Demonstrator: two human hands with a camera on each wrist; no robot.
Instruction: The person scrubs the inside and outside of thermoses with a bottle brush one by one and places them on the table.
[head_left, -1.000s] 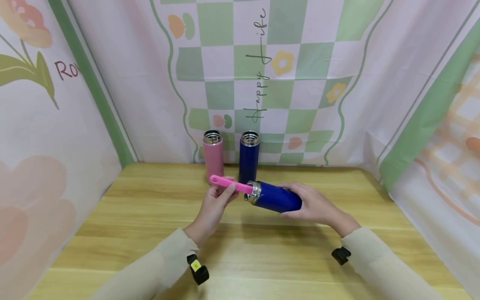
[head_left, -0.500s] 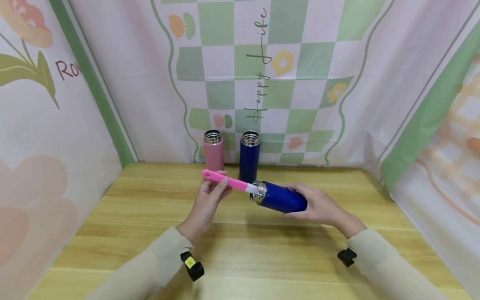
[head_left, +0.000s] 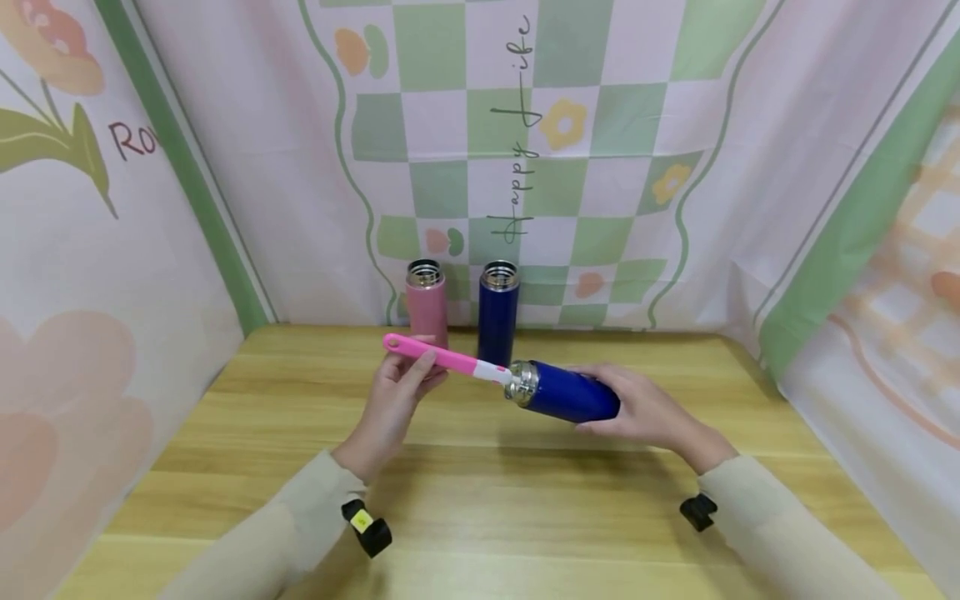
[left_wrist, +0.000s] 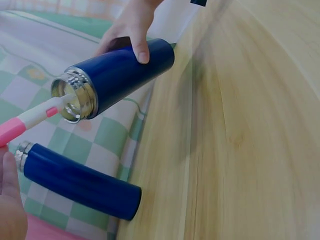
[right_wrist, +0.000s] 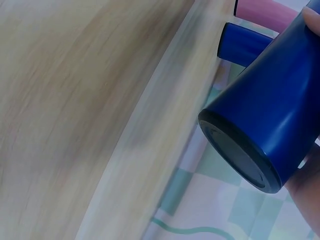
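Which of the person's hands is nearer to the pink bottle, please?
The left. The left hand, pinching the pink handle, is just in front of the pink bottle; the right hand is farther off to the right, gripping the tilted blue bottle.

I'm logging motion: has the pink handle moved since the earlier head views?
Yes, leftward: the pink handle now extends left of the standing pink bottle; a second ago its end overlapped that bottle.

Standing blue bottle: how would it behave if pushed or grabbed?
The standing blue bottle is tall and narrow, so a push near the top would probably tip it. Being round, it would likely roll once down. Its sides look smooth, so a loose grip might slip.
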